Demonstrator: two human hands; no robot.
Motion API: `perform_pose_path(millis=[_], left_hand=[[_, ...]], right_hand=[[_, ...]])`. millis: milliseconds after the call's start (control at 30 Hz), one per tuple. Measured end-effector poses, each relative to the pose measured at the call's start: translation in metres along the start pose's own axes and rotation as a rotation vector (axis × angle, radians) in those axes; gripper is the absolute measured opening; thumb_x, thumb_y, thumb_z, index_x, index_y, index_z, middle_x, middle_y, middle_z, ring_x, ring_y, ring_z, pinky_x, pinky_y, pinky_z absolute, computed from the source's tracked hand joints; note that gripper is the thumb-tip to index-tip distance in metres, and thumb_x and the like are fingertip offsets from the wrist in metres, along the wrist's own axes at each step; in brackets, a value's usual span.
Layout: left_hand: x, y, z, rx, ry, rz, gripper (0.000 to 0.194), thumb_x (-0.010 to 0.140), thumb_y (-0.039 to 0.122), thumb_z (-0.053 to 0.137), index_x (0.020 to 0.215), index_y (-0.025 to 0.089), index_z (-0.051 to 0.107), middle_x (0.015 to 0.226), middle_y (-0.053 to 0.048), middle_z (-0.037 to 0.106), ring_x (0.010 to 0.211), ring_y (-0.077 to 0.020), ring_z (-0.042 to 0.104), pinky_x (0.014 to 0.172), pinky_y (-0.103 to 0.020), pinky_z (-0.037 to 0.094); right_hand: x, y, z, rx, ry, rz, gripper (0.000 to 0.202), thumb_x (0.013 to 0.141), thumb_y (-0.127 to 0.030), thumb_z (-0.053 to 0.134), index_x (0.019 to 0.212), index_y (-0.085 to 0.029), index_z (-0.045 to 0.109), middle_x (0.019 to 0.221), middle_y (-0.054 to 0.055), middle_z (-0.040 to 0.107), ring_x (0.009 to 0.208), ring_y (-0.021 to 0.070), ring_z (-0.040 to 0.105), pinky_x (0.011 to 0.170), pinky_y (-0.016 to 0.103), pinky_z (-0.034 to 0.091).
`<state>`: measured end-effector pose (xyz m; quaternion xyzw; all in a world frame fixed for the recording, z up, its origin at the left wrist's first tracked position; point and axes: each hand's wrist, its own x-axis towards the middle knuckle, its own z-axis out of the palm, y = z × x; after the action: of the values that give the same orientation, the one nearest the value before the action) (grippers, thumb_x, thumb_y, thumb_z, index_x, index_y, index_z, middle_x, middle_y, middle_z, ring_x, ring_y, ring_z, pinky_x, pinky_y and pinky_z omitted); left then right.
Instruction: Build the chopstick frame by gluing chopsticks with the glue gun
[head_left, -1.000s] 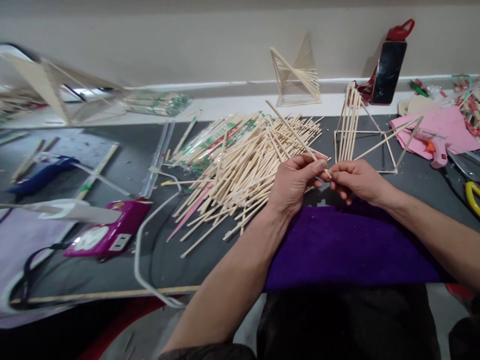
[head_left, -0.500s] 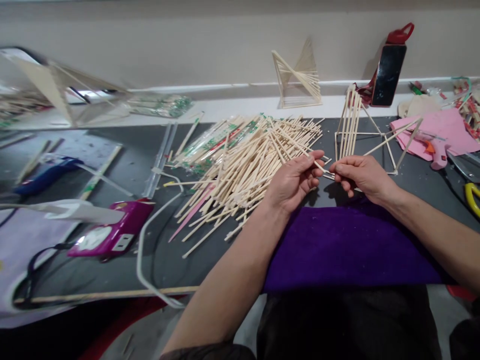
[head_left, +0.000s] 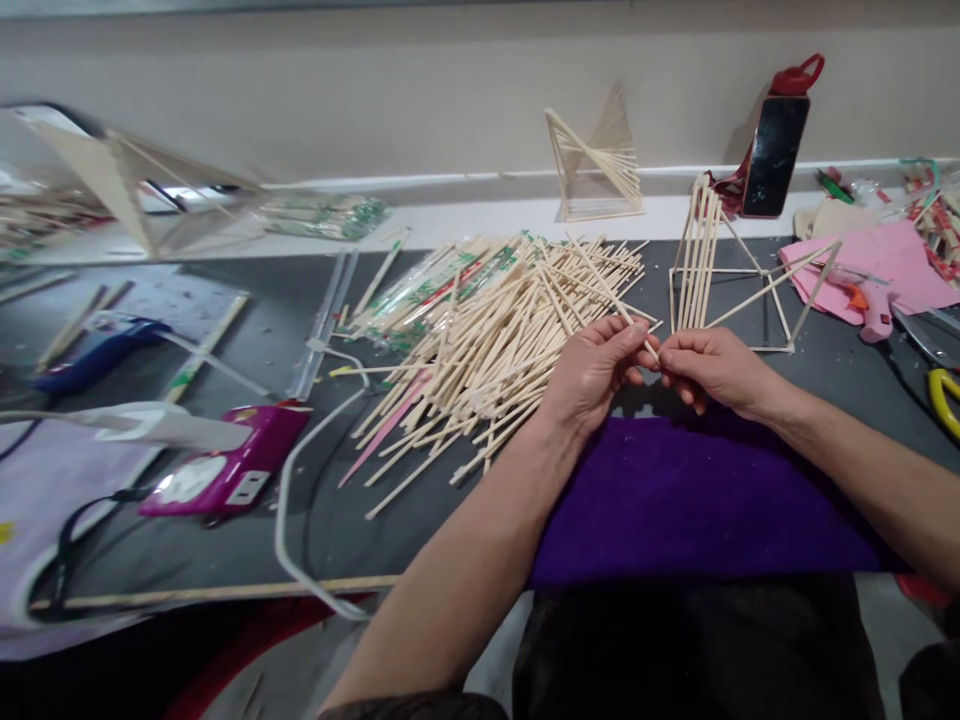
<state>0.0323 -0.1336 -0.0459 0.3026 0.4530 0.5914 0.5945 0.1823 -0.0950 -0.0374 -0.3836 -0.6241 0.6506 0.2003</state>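
Between my two hands runs a thin wooden stick (head_left: pixel 604 279), its far end slanting up to the left over the pile. My left hand (head_left: pixel 596 365) pinches it between thumb and fingers. Close beside it, my right hand (head_left: pixel 701 368) has its fingertips closed at the stick's near end. Under and left of my left hand lies a big heap of loose wooden sticks (head_left: pixel 480 360). Just behind my right hand stands a frame built of sticks (head_left: pixel 701 265), partly hidden by that hand. A purple cloth (head_left: pixel 690 500) lies below both wrists.
A finished-looking twisted stick model (head_left: pixel 592 165) stands by the wall, near a phone (head_left: pixel 777 155) propped upright. To the right are pink paper (head_left: pixel 900 262), a pink glue gun (head_left: pixel 874 310) and yellow-handled scissors (head_left: pixel 943 400). A blue glue gun (head_left: pixel 105 355) and magenta power strip (head_left: pixel 225 460) lie left.
My hands have come closer together. The stick now points more steeply away, and my right hand has shifted slightly left and down at its near end.
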Motion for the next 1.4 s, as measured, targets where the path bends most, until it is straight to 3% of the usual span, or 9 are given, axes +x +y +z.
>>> perform_pose_path(millis=[200,333,433,533,700,900,1133,1300,1400], left_hand=[[-0.001,0.003,0.0,0.002,-0.006,-0.013,0.014,0.069,0.018,0.077,0.072,0.012,0.065,0.061,0.001,0.067,0.043,-0.0038,0.054,0.037,-0.012,0.04],[0.0,0.005,-0.001,0.02,0.064,0.007,0.03,0.056,0.024,0.086,0.073,0.011,0.065,0.06,0.002,0.066,0.042,-0.0031,0.051,0.037,-0.011,0.039],[0.0,0.005,0.001,0.058,0.051,-0.003,0.033,0.054,0.027,0.087,0.073,0.012,0.065,0.061,0.002,0.066,0.043,-0.0038,0.052,0.038,-0.012,0.04],[-0.004,0.003,0.005,0.109,0.038,0.001,0.033,0.054,0.028,0.086,0.073,0.012,0.065,0.061,0.001,0.066,0.044,-0.005,0.053,0.038,-0.013,0.039],[-0.01,0.001,0.009,0.198,0.03,0.002,0.031,0.059,0.031,0.083,0.075,0.012,0.065,0.063,0.0,0.066,0.046,-0.0062,0.054,0.039,-0.014,0.041],[-0.011,0.001,0.012,0.257,0.021,-0.034,0.031,0.06,0.033,0.081,0.077,0.013,0.065,0.065,0.0,0.066,0.047,-0.0069,0.054,0.041,-0.016,0.041],[-0.016,0.001,0.012,0.275,0.004,-0.092,0.031,0.062,0.034,0.081,0.079,0.013,0.066,0.065,-0.001,0.066,0.047,-0.0072,0.054,0.041,-0.016,0.041],[-0.017,-0.001,0.011,0.283,-0.028,-0.106,0.028,0.065,0.034,0.08,0.078,0.014,0.066,0.065,-0.001,0.066,0.047,-0.0078,0.055,0.041,-0.017,0.04],[-0.019,-0.001,0.013,0.292,-0.041,-0.1,0.027,0.066,0.035,0.079,0.078,0.014,0.066,0.066,-0.001,0.066,0.047,-0.0078,0.055,0.041,-0.017,0.04]], right_hand=[[-0.001,-0.003,-0.005,-0.139,-0.029,-0.079,0.022,0.085,-0.016,0.052,0.064,-0.017,0.056,0.047,-0.008,0.049,0.032,0.0026,0.042,0.03,0.013,0.033],[-0.022,-0.027,-0.026,-0.189,0.005,-0.228,0.014,0.084,-0.019,0.055,0.074,-0.015,0.063,0.057,-0.006,0.055,0.037,0.0024,0.046,0.032,0.014,0.034],[-0.044,-0.055,-0.053,-0.189,0.169,-0.347,0.011,0.083,-0.019,0.06,0.075,-0.015,0.065,0.057,-0.004,0.057,0.039,0.0031,0.046,0.033,0.016,0.034],[-0.053,-0.082,-0.092,-0.201,0.458,-0.487,0.007,0.081,-0.012,0.062,0.078,-0.017,0.066,0.061,-0.003,0.06,0.044,0.0046,0.048,0.037,0.017,0.036],[-0.014,-0.093,-0.171,-0.311,0.796,-0.49,0.021,0.075,0.003,0.057,0.075,-0.017,0.063,0.067,-0.001,0.06,0.054,0.0076,0.057,0.043,0.019,0.04],[0.058,-0.054,-0.233,-0.487,0.91,-0.237,0.017,0.077,0.0,0.057,0.075,-0.014,0.065,0.066,0.0,0.062,0.061,0.0094,0.057,0.063,0.025,0.049],[0.081,-0.034,-0.255,-0.69,1.046,-0.282,0.016,0.08,-0.01,0.055,0.083,-0.015,0.07,0.084,0.006,0.07,0.088,0.0201,0.065,0.078,0.032,0.05],[0.064,-0.044,-0.258,-0.658,1.091,-0.302,0.02,0.086,-0.01,0.049,0.091,-0.012,0.068,0.072,0.006,0.068,0.073,0.0166,0.066,0.07,0.028,0.049],[0.039,-0.063,-0.239,-0.821,1.084,-0.365,0.02,0.088,-0.014,0.049,0.087,-0.017,0.069,0.066,0.005,0.068,0.08,0.0173,0.065,0.082,0.03,0.049]])
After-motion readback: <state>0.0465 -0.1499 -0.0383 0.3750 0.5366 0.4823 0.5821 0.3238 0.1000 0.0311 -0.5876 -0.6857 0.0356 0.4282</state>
